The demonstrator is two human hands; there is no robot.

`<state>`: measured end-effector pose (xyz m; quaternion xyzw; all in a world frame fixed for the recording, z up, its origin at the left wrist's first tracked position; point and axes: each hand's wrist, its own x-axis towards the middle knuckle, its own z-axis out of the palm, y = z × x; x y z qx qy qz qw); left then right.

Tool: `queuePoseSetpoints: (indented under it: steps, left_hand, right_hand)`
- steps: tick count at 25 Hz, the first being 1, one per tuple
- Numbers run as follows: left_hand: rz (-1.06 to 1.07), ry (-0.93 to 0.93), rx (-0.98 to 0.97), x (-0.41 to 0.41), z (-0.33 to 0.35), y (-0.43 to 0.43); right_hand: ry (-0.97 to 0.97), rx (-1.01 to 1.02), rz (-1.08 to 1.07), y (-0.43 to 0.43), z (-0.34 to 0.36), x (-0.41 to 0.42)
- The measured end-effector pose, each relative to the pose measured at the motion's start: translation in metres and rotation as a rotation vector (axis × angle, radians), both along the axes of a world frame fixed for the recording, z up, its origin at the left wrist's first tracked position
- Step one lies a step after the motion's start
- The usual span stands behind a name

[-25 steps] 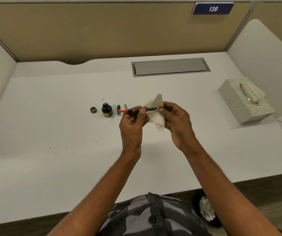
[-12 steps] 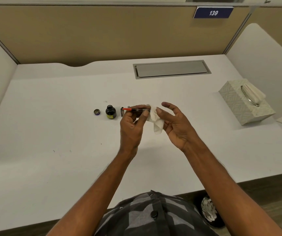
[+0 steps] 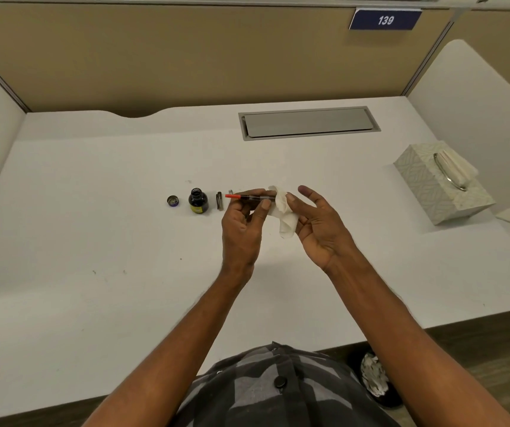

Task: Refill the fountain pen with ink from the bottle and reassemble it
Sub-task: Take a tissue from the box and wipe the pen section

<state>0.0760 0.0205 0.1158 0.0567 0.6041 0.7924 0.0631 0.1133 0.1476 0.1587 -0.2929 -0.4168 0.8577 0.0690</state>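
White worktop [image 3: 93,211]: left fingers [image 3: 265,204] pinch pen [image 3: 233,196] mid-body; right fingers [image 3: 291,197] loosely hold tissue [image 3: 283,211], which hides the nib end.

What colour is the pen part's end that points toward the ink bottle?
The pen part's end is red, best seen in the head view.

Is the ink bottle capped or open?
Open: the small dark glass ink bottle shows a bare mouth; its round cap lies beside it.
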Motion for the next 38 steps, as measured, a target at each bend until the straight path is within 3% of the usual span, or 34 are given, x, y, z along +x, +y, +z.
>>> queuePoseSetpoints:
  steps: [5,11,16,21,30,35,38]
  left_hand:
    - [0.05,-0.147,0.045,0.001,-0.003,0.009]
    - [-0.039,-0.009,0.063,0.004,0.001,0.016]
    - [0.021,-0.164,0.103,0.006,-0.002,0.026]
    - [-0.051,-0.137,0.209,0.009,0.0,0.038]
    - [0.075,-0.273,0.139,0.011,-0.001,0.068]
    - [0.072,-0.215,0.137,0.019,0.005,0.098]
    - [0.111,-0.212,0.107,0.023,0.009,0.116]
  right_hand:
    - [0.068,0.153,0.004,0.001,0.001,0.004]
    - [-0.019,-0.003,-0.047,0.015,0.001,0.007]
    - [0.009,0.067,-0.072,0.017,-0.003,0.01]
    - [0.035,0.105,-0.07,0.028,-0.003,0.01]
    - [0.13,0.266,0.005,0.054,-0.008,0.016]
    - [0.075,0.172,0.079,0.092,-0.009,0.015]
    - [0.094,0.246,0.095,0.109,-0.012,0.015]
